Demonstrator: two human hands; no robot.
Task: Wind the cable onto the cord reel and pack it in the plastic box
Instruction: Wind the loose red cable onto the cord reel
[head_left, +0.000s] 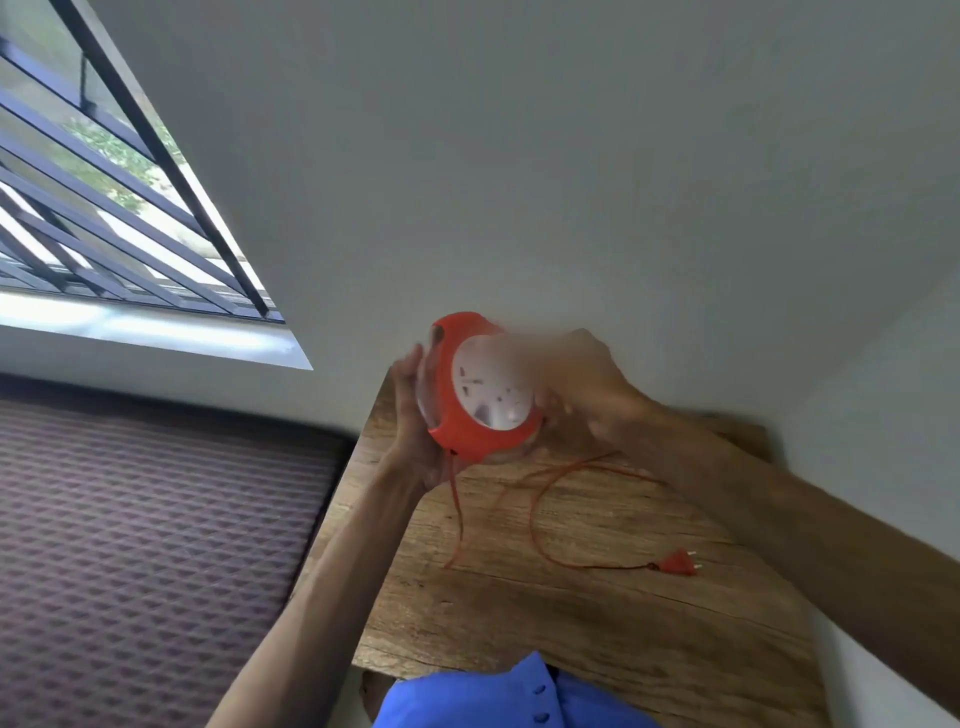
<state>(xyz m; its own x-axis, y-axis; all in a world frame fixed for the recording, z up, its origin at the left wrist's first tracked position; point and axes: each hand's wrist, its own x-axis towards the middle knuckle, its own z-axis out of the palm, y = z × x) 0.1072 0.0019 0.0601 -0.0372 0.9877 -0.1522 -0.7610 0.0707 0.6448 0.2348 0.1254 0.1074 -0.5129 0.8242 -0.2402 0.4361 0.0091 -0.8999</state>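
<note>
An orange cord reel (480, 387) with a white socket face is held up above the wooden table (597, 613). My left hand (415, 415) grips its left side and rim. My right hand (582, 384) is on the reel's right side, blurred by motion, its fingers closed against the white face. A thin orange cable (535, 512) hangs from the reel's bottom and loops loosely over the table. It ends in an orange two-pin plug (678, 563) lying at the right. No plastic box is in view.
The table stands against a white wall (571, 182). To its left lies a dark patterned mattress (156, 545). A barred window (104, 208) is at the upper left. My blue shirt (493, 696) shows at the bottom edge.
</note>
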